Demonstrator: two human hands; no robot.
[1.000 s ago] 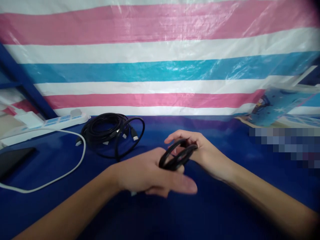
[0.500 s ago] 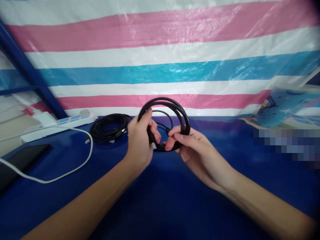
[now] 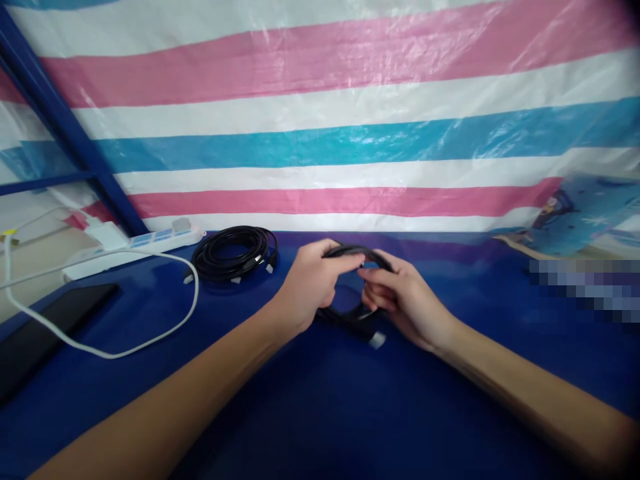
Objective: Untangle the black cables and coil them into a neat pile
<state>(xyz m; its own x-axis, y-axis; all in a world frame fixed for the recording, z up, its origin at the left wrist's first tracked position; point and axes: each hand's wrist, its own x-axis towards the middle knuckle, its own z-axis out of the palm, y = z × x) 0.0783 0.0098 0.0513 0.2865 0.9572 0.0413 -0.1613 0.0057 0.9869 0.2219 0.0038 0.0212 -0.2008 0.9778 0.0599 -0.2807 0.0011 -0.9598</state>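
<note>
Both my hands hold a coiled black cable (image 3: 350, 313) just above the blue table (image 3: 320, 400). My left hand (image 3: 311, 283) grips the top of the coil with closed fingers. My right hand (image 3: 400, 297) pinches the coil's right side, fingers curled round it. A metal plug (image 3: 377, 340) at the cable's end sticks out below the coil, near the table.
A second coil of black cable (image 3: 233, 253) lies behind my left hand. A white power strip (image 3: 135, 245) with a white cord (image 3: 125, 347) sits at the back left. A dark flat device (image 3: 45, 333) lies at the left edge. A striped plastic sheet (image 3: 320, 120) forms the backdrop.
The coil stood upright and raised between my hands half a second ago. It has come down flatter towards the table, with both hands still on it.
</note>
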